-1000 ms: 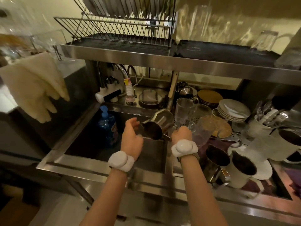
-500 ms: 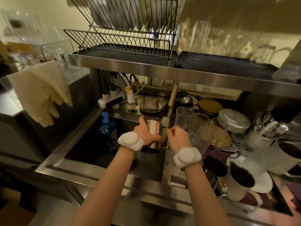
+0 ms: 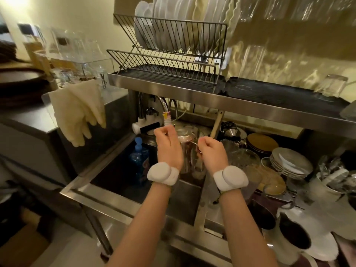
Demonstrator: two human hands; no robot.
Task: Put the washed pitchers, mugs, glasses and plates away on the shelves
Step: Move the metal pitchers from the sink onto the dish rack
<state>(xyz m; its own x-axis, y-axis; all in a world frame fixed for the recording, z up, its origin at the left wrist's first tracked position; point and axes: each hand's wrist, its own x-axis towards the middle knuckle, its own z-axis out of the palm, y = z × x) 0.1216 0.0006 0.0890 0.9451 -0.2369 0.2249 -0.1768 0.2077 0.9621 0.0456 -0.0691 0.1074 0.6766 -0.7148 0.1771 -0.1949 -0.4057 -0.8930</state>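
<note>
Rubber gloves (image 3: 77, 112) — draped, blue soap bottle (image 3: 139, 158) in sink (image 3: 107, 199), faucet (image 3: 146, 120)

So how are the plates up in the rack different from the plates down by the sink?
The rack plates stand on edge, side by side between wires, up on the shelf. The stacked plates lie flat, one on top of another, low down right of the sink. The rack holds many more. Both sets look white and round.

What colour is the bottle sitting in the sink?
Blue, translucent, with a blue cap: the bottle, clearest in the head view.
</note>
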